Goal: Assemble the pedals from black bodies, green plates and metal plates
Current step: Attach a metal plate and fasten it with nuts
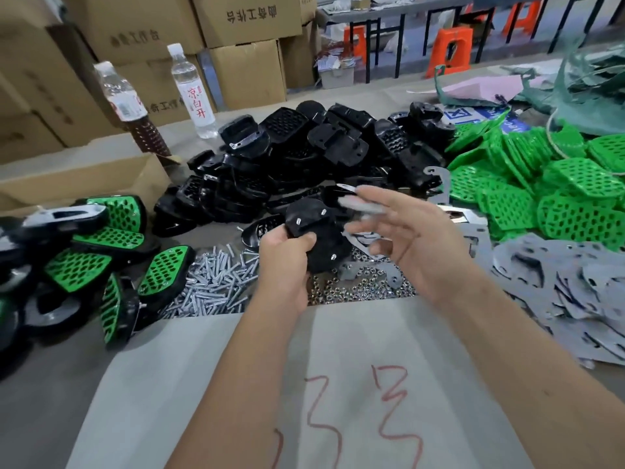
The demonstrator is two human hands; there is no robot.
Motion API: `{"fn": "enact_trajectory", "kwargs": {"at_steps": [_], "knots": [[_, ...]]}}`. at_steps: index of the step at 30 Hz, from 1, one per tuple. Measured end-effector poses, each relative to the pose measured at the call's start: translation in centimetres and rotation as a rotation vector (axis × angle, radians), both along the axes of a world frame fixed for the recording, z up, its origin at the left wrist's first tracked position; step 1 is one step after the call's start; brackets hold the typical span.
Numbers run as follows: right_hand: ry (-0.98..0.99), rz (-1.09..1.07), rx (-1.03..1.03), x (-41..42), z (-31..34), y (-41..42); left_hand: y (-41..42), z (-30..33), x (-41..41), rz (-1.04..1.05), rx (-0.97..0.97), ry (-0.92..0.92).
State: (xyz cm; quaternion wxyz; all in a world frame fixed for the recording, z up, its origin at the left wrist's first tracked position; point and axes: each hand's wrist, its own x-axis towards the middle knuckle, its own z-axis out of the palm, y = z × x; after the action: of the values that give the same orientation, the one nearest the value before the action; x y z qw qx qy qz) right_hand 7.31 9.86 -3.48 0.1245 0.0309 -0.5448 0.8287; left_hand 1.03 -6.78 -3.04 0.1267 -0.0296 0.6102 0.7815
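Metal plate going onto studded black body, mid-worktop.

Left hand [287,262] grips black body [316,236], screw tips up. Right hand [402,242], at 3 o'clock, pinches blurred metal plate [358,206]. Risk: holes miss screws, plate slips into nuts [355,286] at 6 o'clock.

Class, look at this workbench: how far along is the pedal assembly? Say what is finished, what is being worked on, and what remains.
Done: several finished pedals with green faces lie at the left. In hand: the left hand grips a black body with screw ends showing, while the right hand holds a blurred metal piece by it. Left: large piles of black bodies, green plates and metal plates.
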Motion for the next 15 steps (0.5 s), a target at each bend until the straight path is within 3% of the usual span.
{"fn": "enact_trajectory", "kwargs": {"at_steps": [3, 7, 10, 15], "knots": [[0.048, -0.073, 0.067, -0.1, -0.2, -0.2, -0.1, -0.1, -0.2, 0.016, -0.009, -0.003], [-0.040, -0.280, 0.256, -0.1, -0.6, -0.3, 0.1, 0.0, -0.1, -0.027, -0.049, 0.021], [-0.076, -0.211, 0.268, 0.0, -0.3, -0.9, 0.1, -0.1, 0.1, -0.101, -0.110, 0.083], [-0.123, -0.200, 0.522, 0.1, -0.1, -2.0, 0.3, -0.5, 0.4, -0.181, -0.219, 0.211]]}}
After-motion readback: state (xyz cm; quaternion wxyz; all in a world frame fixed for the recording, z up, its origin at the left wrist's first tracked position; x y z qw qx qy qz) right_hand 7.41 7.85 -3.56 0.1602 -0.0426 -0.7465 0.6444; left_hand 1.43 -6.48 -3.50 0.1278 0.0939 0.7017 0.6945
